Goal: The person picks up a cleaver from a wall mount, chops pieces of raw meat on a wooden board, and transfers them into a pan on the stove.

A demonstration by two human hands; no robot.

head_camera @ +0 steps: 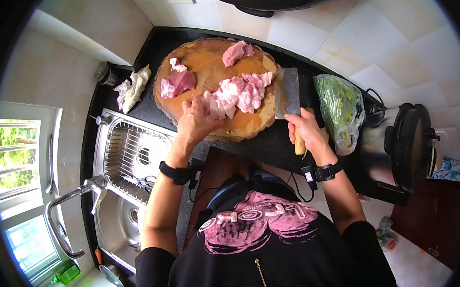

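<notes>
A round wooden chopping board (209, 64) with a bark rim lies on the black counter. Across its front half runs a heap of cut raw meat pieces (239, 93), pale pink with white fat. My left hand (196, 122) grips the left end of this heap between thumb and fingers. In my right hand (310, 130) is the wooden handle of a cleaver (286, 88), its broad blade upright beside the board's right edge. A darker red meat chunk (178, 84) and a small fatty scrap (178, 65) lie at the left; another meat chunk (238, 53) lies at the back.
Bagged green vegetables (338, 113) and a metal cooker with a black lid (388, 149) stand at the right. To the left are a crumpled plastic bag (135, 88), a jar (106, 75) and a double steel sink (118, 225) with a wire rack (121, 140) and a faucet (92, 185).
</notes>
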